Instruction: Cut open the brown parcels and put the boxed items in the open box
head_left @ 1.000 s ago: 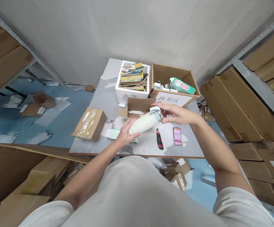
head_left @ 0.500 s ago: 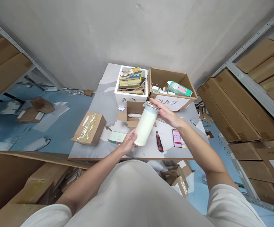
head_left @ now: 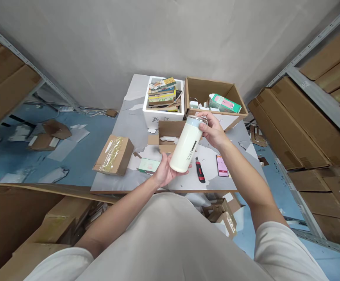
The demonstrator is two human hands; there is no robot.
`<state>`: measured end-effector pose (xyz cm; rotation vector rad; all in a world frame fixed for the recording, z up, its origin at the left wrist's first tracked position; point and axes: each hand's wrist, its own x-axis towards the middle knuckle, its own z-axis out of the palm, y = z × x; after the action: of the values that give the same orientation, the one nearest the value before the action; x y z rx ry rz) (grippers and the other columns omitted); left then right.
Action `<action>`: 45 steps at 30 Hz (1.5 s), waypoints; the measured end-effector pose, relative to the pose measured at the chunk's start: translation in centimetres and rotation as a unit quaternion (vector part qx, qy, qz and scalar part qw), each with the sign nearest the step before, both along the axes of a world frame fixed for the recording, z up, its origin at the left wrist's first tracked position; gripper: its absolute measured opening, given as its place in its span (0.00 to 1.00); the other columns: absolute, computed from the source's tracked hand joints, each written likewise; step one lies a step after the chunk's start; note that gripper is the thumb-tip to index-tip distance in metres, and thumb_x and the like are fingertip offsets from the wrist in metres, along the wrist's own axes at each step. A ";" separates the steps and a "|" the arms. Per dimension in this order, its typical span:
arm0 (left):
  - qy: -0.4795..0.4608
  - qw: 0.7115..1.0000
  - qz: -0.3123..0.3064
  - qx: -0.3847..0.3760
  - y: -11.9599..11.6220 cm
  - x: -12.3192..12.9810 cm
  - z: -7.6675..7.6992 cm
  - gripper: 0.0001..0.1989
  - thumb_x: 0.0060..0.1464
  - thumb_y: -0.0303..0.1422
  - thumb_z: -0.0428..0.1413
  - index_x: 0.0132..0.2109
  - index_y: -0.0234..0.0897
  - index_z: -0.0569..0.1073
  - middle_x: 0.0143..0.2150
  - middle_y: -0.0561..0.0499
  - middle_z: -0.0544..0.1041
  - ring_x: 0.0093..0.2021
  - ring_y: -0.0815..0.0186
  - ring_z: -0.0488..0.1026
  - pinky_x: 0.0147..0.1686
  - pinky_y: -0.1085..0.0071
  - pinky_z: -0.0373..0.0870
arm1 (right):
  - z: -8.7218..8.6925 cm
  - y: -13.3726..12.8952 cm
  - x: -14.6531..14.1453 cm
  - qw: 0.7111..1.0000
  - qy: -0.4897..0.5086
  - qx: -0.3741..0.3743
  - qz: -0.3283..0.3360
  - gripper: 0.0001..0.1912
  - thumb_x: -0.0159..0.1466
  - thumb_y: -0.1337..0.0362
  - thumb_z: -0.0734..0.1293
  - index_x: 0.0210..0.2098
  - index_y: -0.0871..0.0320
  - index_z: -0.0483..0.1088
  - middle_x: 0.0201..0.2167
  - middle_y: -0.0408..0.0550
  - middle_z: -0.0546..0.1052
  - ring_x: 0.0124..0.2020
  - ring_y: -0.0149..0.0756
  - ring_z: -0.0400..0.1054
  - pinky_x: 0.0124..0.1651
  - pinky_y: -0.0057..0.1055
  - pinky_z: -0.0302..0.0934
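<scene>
A cream thermos bottle [head_left: 185, 146] with a pale blue collar and dark lettering is tilted above the table, its top leaning right. My right hand [head_left: 212, 128] is closed around the lid end, thumb on the collar. Beneath the base, my left hand [head_left: 167, 171] cradles the bottle, with fingers behind it and thumb at its side. An opened small cardboard box [head_left: 168, 148] stands behind the bottle, partly hidden by it. To the left of the bottle lies a pale green carton [head_left: 148, 165]; a red and black utility knife [head_left: 200, 170] lies to its right.
A white foam box [head_left: 162, 117] of books and a larger cardboard box [head_left: 230, 118] holding cartons stand at the back. A taped parcel [head_left: 113, 155] sits left and a phone [head_left: 222, 166] right. Shelves with boxes [head_left: 300, 121] flank the table.
The bottle has turned about its length, bringing its lettering into view. My right hand has gone from resting open against the lid to gripping it. My left hand has shifted under the base.
</scene>
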<state>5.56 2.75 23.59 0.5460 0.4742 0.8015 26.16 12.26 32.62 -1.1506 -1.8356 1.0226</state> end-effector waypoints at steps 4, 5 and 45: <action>0.091 0.991 0.085 0.050 -0.8 0.3 -0.8 0.36 0.40 0.48 0.67 0.54 0.44 0.62 0.56 0.43 0.71 0.49 0.54 0.75 0.52 0.51 0.68 | -0.4 0.0 0.6 0.999 0.010 -0.031 -0.042 0.30 0.57 0.36 0.60 0.49 0.49 0.58 0.42 0.47 0.70 0.36 0.36 0.66 0.33 0.32 0.64; 0.099 0.990 0.088 0.051 -1.0 0.3 -1.0 0.35 0.40 0.47 0.67 0.53 0.43 0.62 0.55 0.43 0.72 0.48 0.55 0.76 0.52 0.51 0.68 | -0.5 -0.1 0.6 0.998 0.021 -0.041 -0.049 0.29 0.56 0.36 0.61 0.47 0.49 0.59 0.41 0.46 0.70 0.36 0.36 0.66 0.33 0.32 0.64; 0.049 0.996 0.070 -0.013 -1.1 2.0 -2.5 0.41 0.49 0.62 0.49 0.55 0.30 0.69 0.45 0.35 0.78 0.37 0.57 0.78 0.45 0.60 0.70 | -2.2 1.0 2.1 0.974 0.202 -0.103 -0.004 0.27 0.49 0.49 0.75 0.40 0.48 0.60 0.39 0.41 0.70 0.34 0.32 0.66 0.32 0.28 0.63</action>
<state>7.57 1.69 21.13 0.5346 0.6175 0.9041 28.23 13.27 30.38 -0.9761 -1.4286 1.3555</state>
